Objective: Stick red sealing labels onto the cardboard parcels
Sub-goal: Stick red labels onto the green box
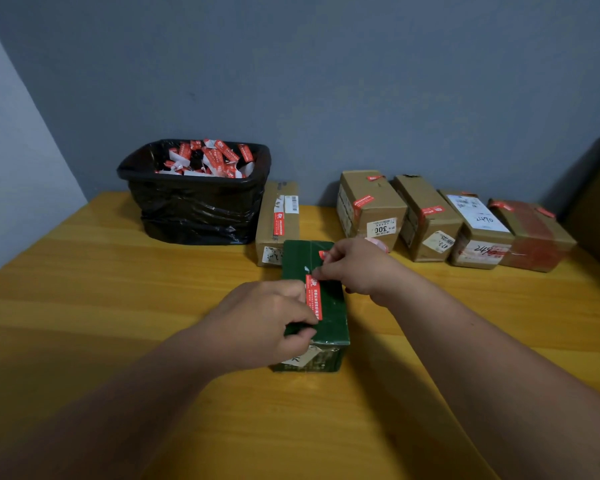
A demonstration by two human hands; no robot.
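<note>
A dark green parcel (317, 306) lies on the yellow wooden table (118, 289), its long axis running away from the person. Along its top, following that axis, lies a red sealing label (314, 296) with white print. The left hand (267, 320) pinches the label's near end with curled fingers; the right hand (354, 266) pinches its far end. Behind the green parcel to the left stands a bin (194, 192) lined with a black bag, heaped with red-and-white label scraps (208, 159). Just behind the green parcel lies a brown parcel (278, 220) bearing a red label. To the right behind it, four more brown parcels (454, 220) stand in a row, each with red labels.
</note>
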